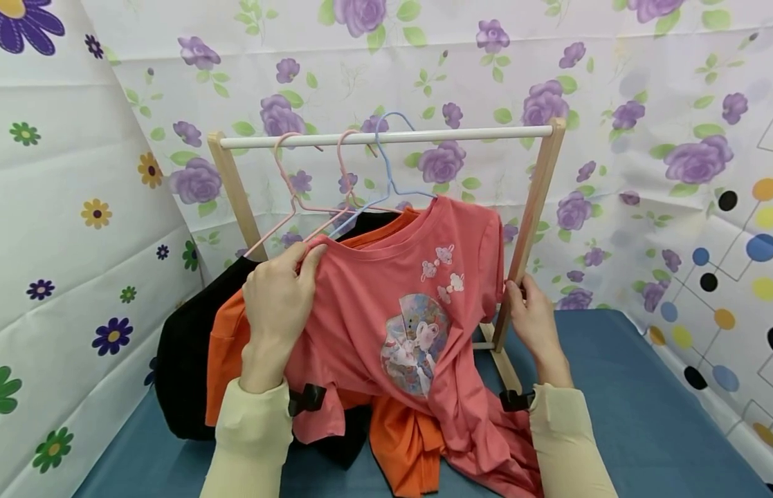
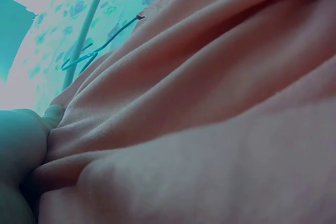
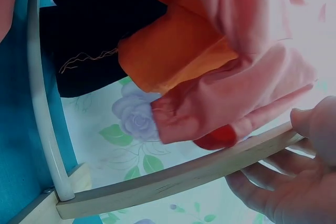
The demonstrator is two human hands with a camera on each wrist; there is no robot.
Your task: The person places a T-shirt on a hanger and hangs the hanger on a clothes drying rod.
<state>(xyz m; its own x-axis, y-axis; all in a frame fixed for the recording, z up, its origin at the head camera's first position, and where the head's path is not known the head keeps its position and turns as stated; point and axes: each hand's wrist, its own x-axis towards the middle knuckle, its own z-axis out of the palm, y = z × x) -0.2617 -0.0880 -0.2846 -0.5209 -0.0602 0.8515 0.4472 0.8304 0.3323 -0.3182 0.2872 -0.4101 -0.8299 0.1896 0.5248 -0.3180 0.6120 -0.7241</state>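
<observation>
A coral-pink T-shirt (image 1: 361, 297) with bow appliqués and a printed patch hangs on a blue hanger (image 1: 389, 173), hooked over the white rod (image 1: 461, 134). My left hand (image 1: 277, 304) pinches the shirt's shoulder beside the neckline between thumb and fingers; the hanger's end there is hidden. In the left wrist view the pink cloth (image 2: 173, 93) fills most of the picture. At the right side, my right hand (image 1: 535, 325) grips the rack's wooden post (image 1: 532, 214). The right wrist view has its thumb and fingers (image 3: 273, 182) on either side of that post (image 3: 173, 179).
Behind the pink shirt hang an orange garment (image 1: 227, 346) and a black garment (image 1: 187, 353), with two pink hangers (image 1: 293, 187) on the rod. The garments' lower parts spread onto the blue tabletop (image 1: 635, 401). Flower-patterned sheets (image 1: 237, 83) surround the table.
</observation>
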